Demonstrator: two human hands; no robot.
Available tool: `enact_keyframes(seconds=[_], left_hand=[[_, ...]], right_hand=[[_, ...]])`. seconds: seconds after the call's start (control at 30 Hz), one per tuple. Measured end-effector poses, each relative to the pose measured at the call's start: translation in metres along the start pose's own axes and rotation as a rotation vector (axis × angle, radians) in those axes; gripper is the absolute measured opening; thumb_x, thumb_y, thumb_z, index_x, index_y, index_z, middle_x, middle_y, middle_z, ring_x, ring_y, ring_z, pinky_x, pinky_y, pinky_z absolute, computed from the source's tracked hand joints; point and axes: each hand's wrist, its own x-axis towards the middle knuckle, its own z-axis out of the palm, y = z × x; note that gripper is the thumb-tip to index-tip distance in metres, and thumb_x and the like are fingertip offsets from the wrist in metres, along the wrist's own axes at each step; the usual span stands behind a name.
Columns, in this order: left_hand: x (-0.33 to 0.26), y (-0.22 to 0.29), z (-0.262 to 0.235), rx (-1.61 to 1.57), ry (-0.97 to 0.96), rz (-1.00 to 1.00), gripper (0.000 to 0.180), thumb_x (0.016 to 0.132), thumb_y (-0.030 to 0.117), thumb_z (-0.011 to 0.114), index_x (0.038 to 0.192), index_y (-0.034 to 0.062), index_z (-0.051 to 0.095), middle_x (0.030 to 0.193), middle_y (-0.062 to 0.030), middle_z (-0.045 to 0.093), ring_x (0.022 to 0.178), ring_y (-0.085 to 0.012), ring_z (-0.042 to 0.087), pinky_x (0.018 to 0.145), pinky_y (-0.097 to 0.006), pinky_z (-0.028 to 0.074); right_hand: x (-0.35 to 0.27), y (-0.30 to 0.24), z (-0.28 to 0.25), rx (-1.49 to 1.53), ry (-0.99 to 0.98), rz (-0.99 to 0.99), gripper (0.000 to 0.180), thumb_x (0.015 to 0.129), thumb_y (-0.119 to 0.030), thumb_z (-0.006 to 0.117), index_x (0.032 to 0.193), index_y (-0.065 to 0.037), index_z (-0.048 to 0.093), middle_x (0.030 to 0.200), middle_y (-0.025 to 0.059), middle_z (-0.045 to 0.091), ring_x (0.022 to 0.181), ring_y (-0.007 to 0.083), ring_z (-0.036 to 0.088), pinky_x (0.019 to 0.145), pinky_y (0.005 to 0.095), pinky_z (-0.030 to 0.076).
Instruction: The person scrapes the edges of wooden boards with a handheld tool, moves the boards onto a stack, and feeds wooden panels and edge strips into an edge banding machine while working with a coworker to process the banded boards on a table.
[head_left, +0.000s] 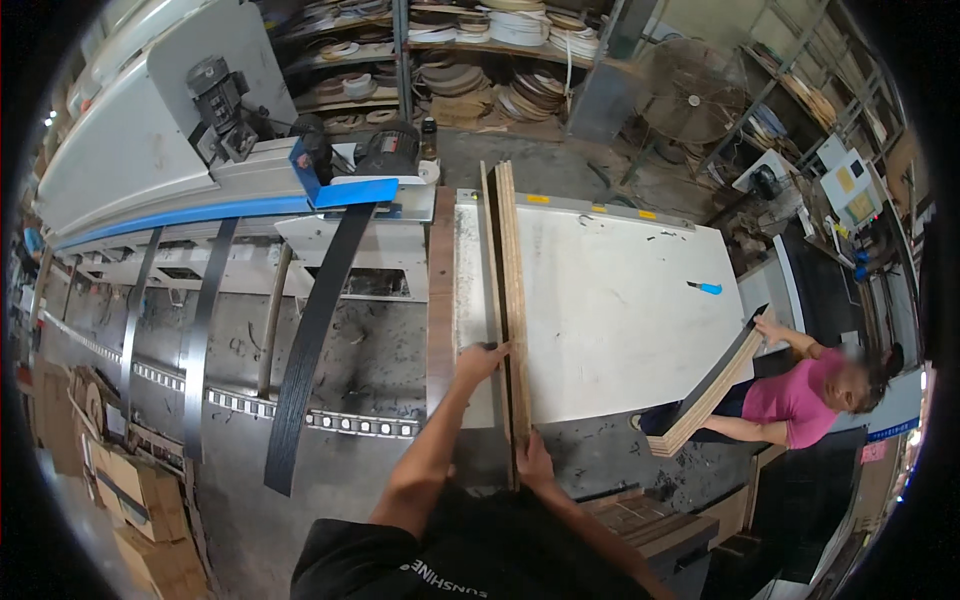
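Two plywood boards (508,290) stand on edge along the left side of a white work table (610,300). My left hand (482,360) rests on the left face of the boards near their middle. My right hand (533,462) grips their near end at the table's front edge. At the right, a person in a pink shirt (800,400) holds another plywood board (705,395) tilted against the table's corner.
A long edge-banding machine (180,170) with a blue strip runs along the left, and dark banding strips (310,340) hang down over its frame. A blue-handled knife (705,288) lies on the table. Shelves of coiled banding rolls (470,60) and a fan (690,95) stand behind.
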Motion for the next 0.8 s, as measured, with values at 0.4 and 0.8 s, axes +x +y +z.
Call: enact_keyframes(seconds=[0.4, 0.8], left_hand=[[-0.018, 0.009, -0.037, -0.224, 0.28, -0.023, 0.085, 0.075, 0.061, 0.076, 0.119, -0.0107, 0.065, 0.118, -0.032, 0.068, 0.115, -0.0435, 0.066, 0.097, -0.047, 0.051], [-0.179, -0.07, -0.117, 0.033, 0.542, 0.192, 0.082, 0.067, 0.046, 0.087, 0.121, -0.0074, 0.057, 0.114, -0.0282, 0.065, 0.11, -0.0426, 0.063, 0.095, -0.047, 0.05]], right_hand=[[-0.01, -0.041, -0.012, -0.098, 0.011, 0.157, 0.066, 0.101, -0.035, 0.055, 0.154, -0.005, 0.03, 0.133, 0.0317, 0.056, 0.115, 0.0526, 0.059, 0.096, 0.0564, 0.048], [0.0, -0.025, -0.026, -0.003, 0.286, -0.02, 0.076, 0.102, -0.048, 0.059, 0.154, 0.0, 0.033, 0.148, 0.0235, 0.046, 0.138, 0.0398, 0.047, 0.113, 0.0474, 0.038]])
